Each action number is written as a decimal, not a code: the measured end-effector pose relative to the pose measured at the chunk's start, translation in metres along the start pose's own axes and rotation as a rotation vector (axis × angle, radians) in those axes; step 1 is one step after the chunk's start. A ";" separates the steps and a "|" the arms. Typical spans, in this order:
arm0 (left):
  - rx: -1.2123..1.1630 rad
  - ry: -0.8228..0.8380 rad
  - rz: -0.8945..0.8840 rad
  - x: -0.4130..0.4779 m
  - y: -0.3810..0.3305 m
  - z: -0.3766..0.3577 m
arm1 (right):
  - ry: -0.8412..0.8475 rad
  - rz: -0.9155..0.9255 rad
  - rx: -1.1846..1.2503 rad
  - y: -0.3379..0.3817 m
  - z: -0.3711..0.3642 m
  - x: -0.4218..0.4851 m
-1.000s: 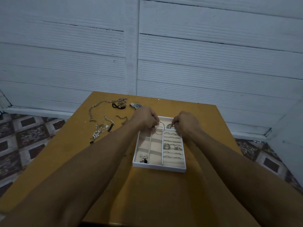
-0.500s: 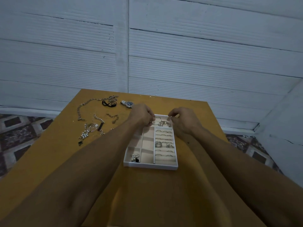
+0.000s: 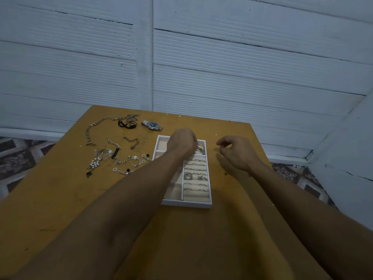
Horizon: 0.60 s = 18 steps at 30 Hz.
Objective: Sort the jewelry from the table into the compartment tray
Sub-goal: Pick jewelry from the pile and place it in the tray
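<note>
Nearest us, two bare forearms reach out over the table (image 3: 60,199). The left one crosses the left column of the one white tray (image 3: 186,204), which stands mid-table, and hides most of the compartments there. The tray's right column is in plain sight: cream rolls with rings (image 3: 188,175) tucked between them, too small for us to count. Beyond them the far right compartment holds a few bangles (image 3: 200,149). The left hand (image 3: 182,141) hangs over that far end, knuckles up and fingers curled down at the bangles. We cannot tell whether it grips one. The right hand (image 3: 237,153) hovers beside the tray, clear of it, with loosely curled fingers and nothing visible in them. Left of the tray lies loose jewelry: one pearl cluster (image 3: 94,164), several short chains and one long chain (image 3: 94,126). At the far edge are one black cord (image 3: 127,124) and one watch (image 3: 151,125). A white plank wall (image 3: 242,67) stands behind.
</note>
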<state>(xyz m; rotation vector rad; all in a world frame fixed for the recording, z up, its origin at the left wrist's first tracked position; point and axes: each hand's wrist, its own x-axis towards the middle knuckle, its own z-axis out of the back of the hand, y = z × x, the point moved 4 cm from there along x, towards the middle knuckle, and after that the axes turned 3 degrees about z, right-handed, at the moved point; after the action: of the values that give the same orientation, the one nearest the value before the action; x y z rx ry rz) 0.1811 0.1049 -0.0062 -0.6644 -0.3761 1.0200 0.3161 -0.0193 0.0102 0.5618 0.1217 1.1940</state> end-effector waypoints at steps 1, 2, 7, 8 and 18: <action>0.003 0.003 -0.005 0.000 0.000 0.000 | 0.001 0.000 -0.003 0.000 0.000 0.000; 0.001 0.004 -0.011 -0.001 0.001 -0.001 | 0.002 0.000 -0.006 0.000 0.001 -0.001; -0.016 -0.002 -0.010 0.000 0.006 -0.006 | 0.003 -0.004 -0.008 0.004 -0.002 -0.001; -0.015 -0.003 -0.002 0.000 0.007 -0.007 | 0.006 -0.004 -0.009 0.004 -0.002 -0.002; -0.020 -0.045 0.004 -0.004 0.008 -0.002 | 0.009 -0.003 -0.033 0.007 0.004 -0.004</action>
<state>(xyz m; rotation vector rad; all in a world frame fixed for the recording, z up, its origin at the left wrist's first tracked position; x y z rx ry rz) 0.1752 0.1033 -0.0132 -0.6618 -0.4248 1.0369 0.3106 -0.0226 0.0165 0.5267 0.1102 1.1934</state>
